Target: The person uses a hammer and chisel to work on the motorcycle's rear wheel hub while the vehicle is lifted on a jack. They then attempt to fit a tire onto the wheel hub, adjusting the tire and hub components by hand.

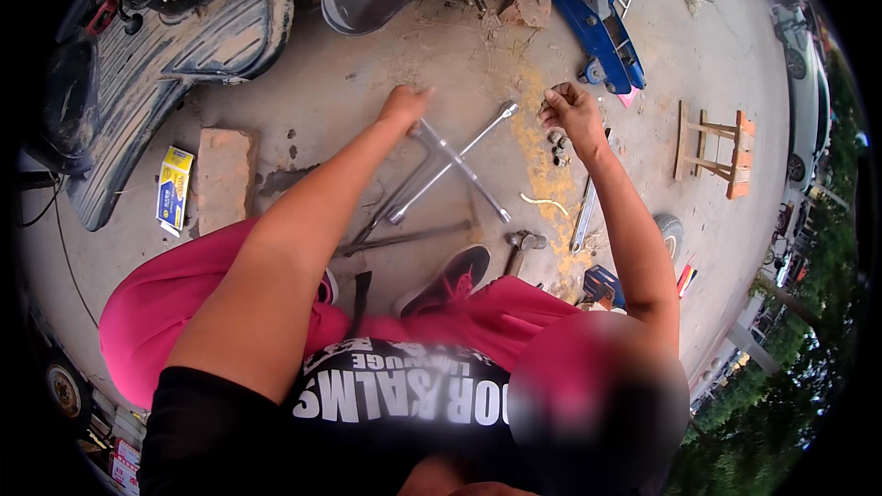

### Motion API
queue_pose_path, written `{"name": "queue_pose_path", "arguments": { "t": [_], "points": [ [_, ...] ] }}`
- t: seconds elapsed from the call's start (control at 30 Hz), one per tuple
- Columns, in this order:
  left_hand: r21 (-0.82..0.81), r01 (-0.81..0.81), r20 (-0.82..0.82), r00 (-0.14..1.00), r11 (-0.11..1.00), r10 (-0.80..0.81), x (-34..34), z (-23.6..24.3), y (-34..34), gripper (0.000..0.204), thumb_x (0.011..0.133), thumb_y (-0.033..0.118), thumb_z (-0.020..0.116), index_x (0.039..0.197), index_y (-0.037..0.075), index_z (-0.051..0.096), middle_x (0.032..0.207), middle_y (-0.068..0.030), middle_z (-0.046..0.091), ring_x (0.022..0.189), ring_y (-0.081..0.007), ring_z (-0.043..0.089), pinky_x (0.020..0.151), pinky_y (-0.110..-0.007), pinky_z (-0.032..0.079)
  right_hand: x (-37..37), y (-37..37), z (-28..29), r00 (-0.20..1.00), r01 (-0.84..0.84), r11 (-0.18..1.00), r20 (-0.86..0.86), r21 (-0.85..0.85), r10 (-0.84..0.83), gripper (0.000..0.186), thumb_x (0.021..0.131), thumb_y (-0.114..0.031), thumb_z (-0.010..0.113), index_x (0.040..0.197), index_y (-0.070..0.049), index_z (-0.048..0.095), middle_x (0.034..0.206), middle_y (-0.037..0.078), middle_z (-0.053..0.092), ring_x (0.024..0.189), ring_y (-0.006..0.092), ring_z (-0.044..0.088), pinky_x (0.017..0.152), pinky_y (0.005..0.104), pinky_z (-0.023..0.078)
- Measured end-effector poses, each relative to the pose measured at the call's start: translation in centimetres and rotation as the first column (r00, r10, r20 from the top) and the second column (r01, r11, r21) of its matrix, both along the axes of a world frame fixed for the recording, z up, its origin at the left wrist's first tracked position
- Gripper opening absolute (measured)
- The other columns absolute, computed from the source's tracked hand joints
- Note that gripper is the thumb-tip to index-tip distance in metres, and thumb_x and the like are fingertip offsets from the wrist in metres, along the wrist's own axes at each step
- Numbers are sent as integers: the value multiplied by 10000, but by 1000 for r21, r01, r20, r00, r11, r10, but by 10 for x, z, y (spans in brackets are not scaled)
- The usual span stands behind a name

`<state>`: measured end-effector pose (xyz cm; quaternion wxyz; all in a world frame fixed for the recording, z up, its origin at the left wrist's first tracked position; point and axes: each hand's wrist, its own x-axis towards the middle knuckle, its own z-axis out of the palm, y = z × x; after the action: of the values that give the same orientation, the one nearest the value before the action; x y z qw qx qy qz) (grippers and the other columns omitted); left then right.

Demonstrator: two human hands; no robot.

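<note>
Blk tee (395, 386) nearest | L grip (405, 110) clamped on cross wrench (454, 158) | R grip (570, 115) nr metal bits (559, 147), can't tell state

The cross wrench (456, 159) is glossy metal, the floor (317, 96) rough concrete.

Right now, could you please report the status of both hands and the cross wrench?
Left hand gripping cross wrench by upper-left end. Right hand curled near small metal pieces; hold unclear. Hammer lying close to wrench's lower-right end.
</note>
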<state>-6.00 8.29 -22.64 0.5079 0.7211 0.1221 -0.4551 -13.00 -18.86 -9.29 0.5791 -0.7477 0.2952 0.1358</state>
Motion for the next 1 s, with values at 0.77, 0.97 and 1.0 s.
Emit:
{"name": "queue_pose_path", "arguments": {
  "t": [0.77,0.97,1.0],
  "points": [
    [-645,-598,-460,801,475,383,48,67,-37,235,889,199,687,1024,21,616,895,-64,653,767,-166,614,726,-291,537,51,125,-21,759,444,785,285,433,-586,94,896,-58,644,907,1,572,823,81,627,720,177,617,659,293,519],
    [-444,-726,-561,682,525,469,51,64,-39,325,878,329,695,1019,53,596,858,-58,648,740,-169,620,672,-292,534,60,136,-13,690,515,831,475,209,-547,108,872,-55,672,892,17,593,829,90,657,727,148,645,675,265,523],
    [-444,-711,-545,698,546,465,49,59,-38,340,874,353,695,1017,60,598,847,-54,647,732,-170,620,661,-293,533,65,136,-14,676,519,838,519,168,-523,115,865,-52,674,893,28,597,801,101,663,699,153,647,656,266,522]
  ]
}}
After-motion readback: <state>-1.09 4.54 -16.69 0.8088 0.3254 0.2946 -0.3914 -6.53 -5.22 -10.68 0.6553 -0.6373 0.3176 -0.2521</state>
